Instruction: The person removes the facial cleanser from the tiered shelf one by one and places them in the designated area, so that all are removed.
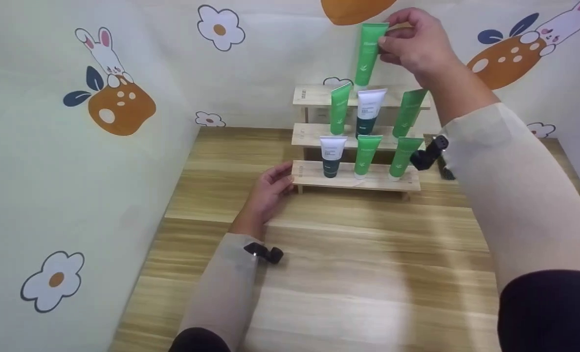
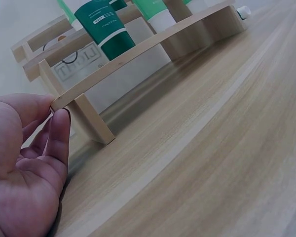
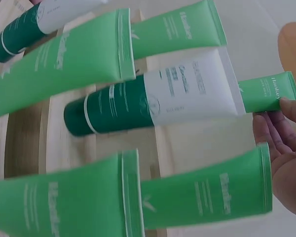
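Your right hand [image 1: 417, 46] pinches a flat-ended green plastic tube [image 1: 369, 54], and your left hand [image 1: 270, 193] a pale three-tiered wooden rack [image 1: 312, 134].

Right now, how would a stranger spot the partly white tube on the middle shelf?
Find the tiered wooden rack on the table. On its middle shelf, the partly white tube stands in the centre of three. Its white upper part and dark green lower part set it apart from the bright green tubes beside it.

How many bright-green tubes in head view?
5: one tube in the right hand; middle shelf, left and right; bottom shelf, center and right. Hidden ones can't be ruled out.
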`<act>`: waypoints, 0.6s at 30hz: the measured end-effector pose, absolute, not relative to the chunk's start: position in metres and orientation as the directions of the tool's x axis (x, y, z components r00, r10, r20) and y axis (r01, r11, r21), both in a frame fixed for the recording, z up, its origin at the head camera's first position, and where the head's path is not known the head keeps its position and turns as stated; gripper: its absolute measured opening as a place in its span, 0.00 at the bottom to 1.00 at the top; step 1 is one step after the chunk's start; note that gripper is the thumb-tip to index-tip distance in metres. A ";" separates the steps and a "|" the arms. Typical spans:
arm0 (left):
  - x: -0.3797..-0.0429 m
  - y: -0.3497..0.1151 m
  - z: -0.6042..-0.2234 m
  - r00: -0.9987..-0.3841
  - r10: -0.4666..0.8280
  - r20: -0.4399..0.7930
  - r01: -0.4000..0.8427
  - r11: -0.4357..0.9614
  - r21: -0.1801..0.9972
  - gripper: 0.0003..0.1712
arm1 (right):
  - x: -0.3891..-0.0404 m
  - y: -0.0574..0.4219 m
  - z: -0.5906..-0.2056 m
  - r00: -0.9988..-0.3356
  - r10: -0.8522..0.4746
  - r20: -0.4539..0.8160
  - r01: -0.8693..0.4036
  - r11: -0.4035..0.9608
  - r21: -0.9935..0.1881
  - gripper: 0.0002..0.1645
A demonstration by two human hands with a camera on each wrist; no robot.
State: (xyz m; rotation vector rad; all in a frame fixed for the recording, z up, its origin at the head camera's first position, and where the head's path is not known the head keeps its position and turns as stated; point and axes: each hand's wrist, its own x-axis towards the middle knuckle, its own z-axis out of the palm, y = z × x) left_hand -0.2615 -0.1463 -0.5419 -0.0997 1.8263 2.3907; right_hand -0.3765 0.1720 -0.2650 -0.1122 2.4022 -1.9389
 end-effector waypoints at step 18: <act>-0.264 -0.147 -0.544 -0.990 0.065 -0.123 -0.136 -0.259 0.956 0.26 | -0.364 0.247 -0.275 -1.000 -0.005 0.001 -0.001 -0.009 -1.000 0.28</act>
